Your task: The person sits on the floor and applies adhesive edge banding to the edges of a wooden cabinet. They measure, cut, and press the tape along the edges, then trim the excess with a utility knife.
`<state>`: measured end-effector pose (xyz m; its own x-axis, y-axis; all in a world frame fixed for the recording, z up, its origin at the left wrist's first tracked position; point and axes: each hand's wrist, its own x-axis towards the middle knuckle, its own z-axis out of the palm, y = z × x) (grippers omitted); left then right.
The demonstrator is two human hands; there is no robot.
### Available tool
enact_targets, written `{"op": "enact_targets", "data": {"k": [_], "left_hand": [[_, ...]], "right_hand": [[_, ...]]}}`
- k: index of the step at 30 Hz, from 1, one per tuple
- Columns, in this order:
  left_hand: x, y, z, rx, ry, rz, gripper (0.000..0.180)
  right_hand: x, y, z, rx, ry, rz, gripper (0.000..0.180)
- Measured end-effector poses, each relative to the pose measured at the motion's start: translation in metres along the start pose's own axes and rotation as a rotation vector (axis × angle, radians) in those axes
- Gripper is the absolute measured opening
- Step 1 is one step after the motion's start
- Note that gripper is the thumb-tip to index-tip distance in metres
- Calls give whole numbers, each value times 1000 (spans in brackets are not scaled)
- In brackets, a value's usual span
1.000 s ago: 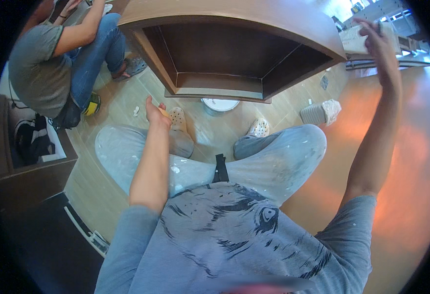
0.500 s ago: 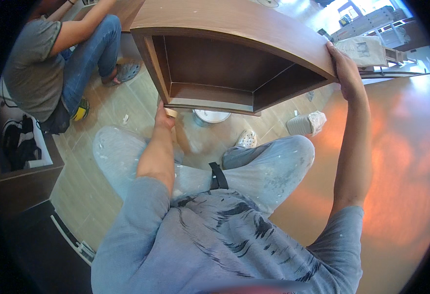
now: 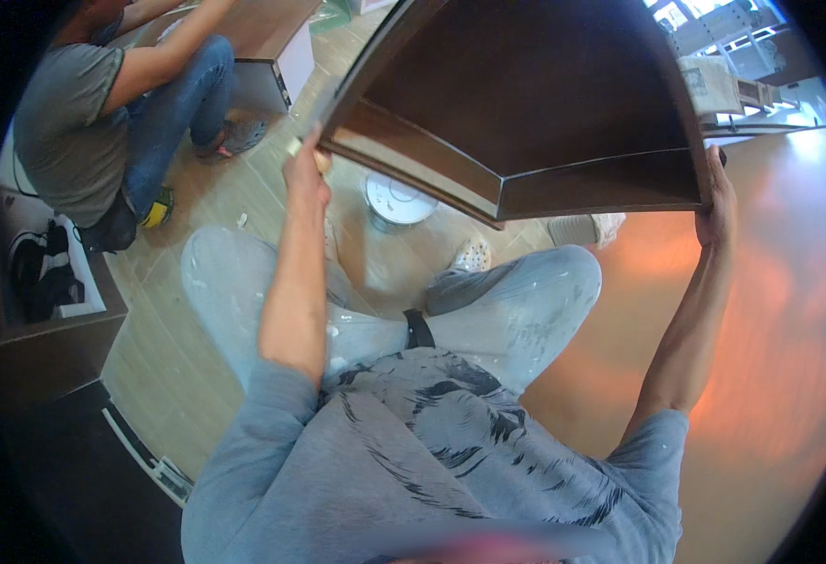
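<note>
A brown wooden drawer (image 3: pixel 544 103), tilted with its dark hollow side toward me, is held up in front of me. My left hand (image 3: pixel 307 177) is closed at its lower left corner. A small pale tan piece (image 3: pixel 322 162) shows beside those fingers; what it is I cannot make out. My right hand (image 3: pixel 716 202) is wrapped round the drawer's right edge, its fingers partly hidden behind the wood. Below the drawer, between my feet, stands a round bucket (image 3: pixel 401 199) with a whitish lid.
Another person (image 3: pixel 84 132) crouches at the left by a wooden cabinet piece (image 3: pixel 262 56). A box with dark shoes (image 3: pixel 46 268) sits at the left edge. A broad, shiny brown panel (image 3: pixel 657 357) lies at my right. A pale wrapped bundle (image 3: pixel 582 230) is on the tiled floor.
The drawer has been raised and turned, so more of its inside faces me. My left hand has risen; my right hand has shifted right and down along the edge.
</note>
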<state>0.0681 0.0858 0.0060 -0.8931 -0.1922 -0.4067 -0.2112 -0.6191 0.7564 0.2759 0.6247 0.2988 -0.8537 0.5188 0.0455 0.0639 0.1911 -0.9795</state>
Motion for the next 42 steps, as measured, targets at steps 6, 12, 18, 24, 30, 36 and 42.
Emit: {"op": "enact_targets", "data": {"k": [6, 12, 18, 24, 30, 36, 42], "left_hand": [[-28, 145, 73, 264, -59, 484, 36], [-53, 202, 92, 373, 25, 840, 38], [-54, 184, 82, 611, 87, 883, 37], [-64, 175, 78, 700, 119, 857, 39], [-87, 163, 83, 818, 139, 1013, 38], [-91, 155, 83, 884, 163, 1058, 35], [-95, 163, 76, 971, 100, 1061, 34]], "right_hand": [[-12, 104, -18, 401, 121, 87, 37], [-9, 216, 96, 563, 239, 361, 35], [-8, 330, 164, 720, 111, 491, 37], [2, 411, 198, 866, 89, 592, 36], [-2, 462, 215, 810, 120, 657, 38], [0, 474, 227, 766, 123, 584, 40], [15, 442, 223, 570, 397, 729, 46]]}}
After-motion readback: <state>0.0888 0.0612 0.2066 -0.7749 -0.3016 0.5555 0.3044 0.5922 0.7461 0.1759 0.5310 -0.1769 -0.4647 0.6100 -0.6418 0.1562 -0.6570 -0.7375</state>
